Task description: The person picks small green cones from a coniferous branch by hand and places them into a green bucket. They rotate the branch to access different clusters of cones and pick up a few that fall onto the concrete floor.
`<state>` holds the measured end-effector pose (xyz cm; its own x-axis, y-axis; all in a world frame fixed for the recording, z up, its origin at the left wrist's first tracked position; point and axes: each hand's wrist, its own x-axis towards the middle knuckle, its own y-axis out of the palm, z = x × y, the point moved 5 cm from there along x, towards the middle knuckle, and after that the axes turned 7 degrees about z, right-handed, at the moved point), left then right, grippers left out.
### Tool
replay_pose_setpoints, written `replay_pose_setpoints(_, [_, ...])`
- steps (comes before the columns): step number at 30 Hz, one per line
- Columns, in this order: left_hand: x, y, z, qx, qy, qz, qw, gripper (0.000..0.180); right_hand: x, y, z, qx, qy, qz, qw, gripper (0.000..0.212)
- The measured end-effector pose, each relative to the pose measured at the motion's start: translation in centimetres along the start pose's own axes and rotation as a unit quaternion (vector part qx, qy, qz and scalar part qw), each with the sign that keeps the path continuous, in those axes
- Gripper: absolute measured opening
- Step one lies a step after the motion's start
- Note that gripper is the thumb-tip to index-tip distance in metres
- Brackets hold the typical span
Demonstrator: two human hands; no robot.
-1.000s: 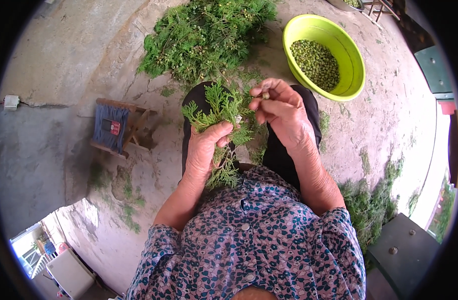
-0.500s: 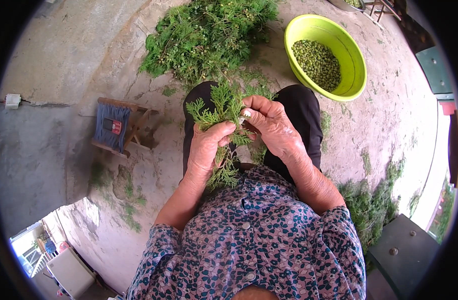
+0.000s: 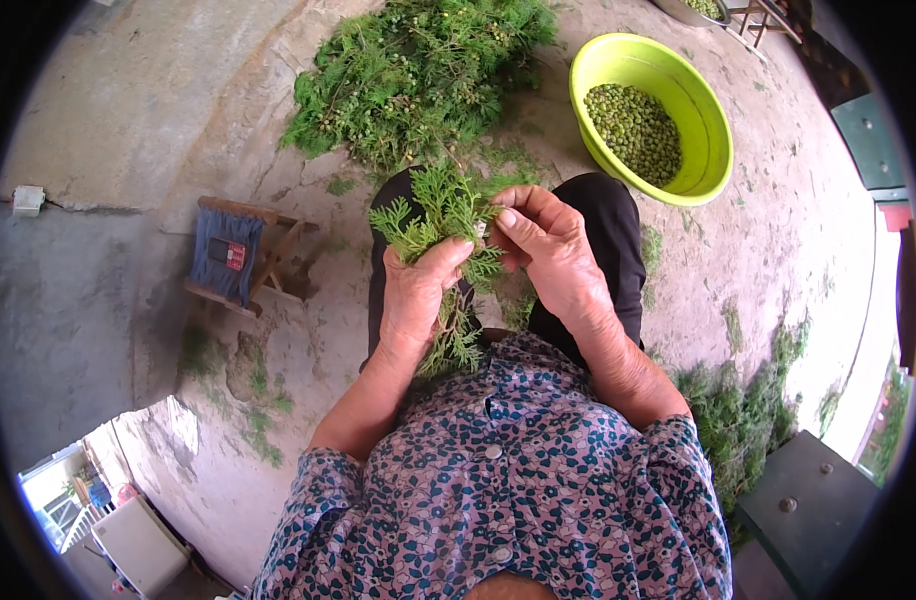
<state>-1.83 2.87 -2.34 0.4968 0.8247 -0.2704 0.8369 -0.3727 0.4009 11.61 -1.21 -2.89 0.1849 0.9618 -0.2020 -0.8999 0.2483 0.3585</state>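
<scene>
Over my lap, my left hand [image 3: 418, 290] is closed around a leafy green conifer sprig [image 3: 440, 215], whose flat fronds stick out above and below the fist. My right hand [image 3: 550, 248] meets the sprig's right side, thumb and forefinger pinched together at the frond tips. Whatever sits between those fingertips is too small to make out. Beyond my knees lies a big heap of cut conifer branches [image 3: 408, 80] dotted with small round cones. To its right stands a yellow-green plastic basin [image 3: 713, 125], partly filled with small green cones [image 3: 633, 130].
At the left stands a folding stool [image 3: 263, 255] with a blue woven seat and a small dark device [image 3: 226, 253] on it. More cut greenery [image 3: 743, 410] lies at the right near a dark metal panel [image 3: 808, 505]. A metal bowl [image 3: 693, 12] is at the far right.
My right hand has shifted slightly right, and its fingers have turned a little against the sprig. My left hand keeps its hold, almost unmoved.
</scene>
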Motion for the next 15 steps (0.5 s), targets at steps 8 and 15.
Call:
replay_pose_setpoints(8, [0.2,-0.1,0.4,0.041,-0.011,0.017,0.999,0.014,-0.5,0.9,-0.4,0.105,0.059,0.098,0.988,0.021])
replay_pose_setpoints(15, [0.1,-0.1,0.6,0.028,-0.014,0.02,0.999,0.018,-0.3,0.8,-1.1,0.17,0.087,0.084,0.978,0.012])
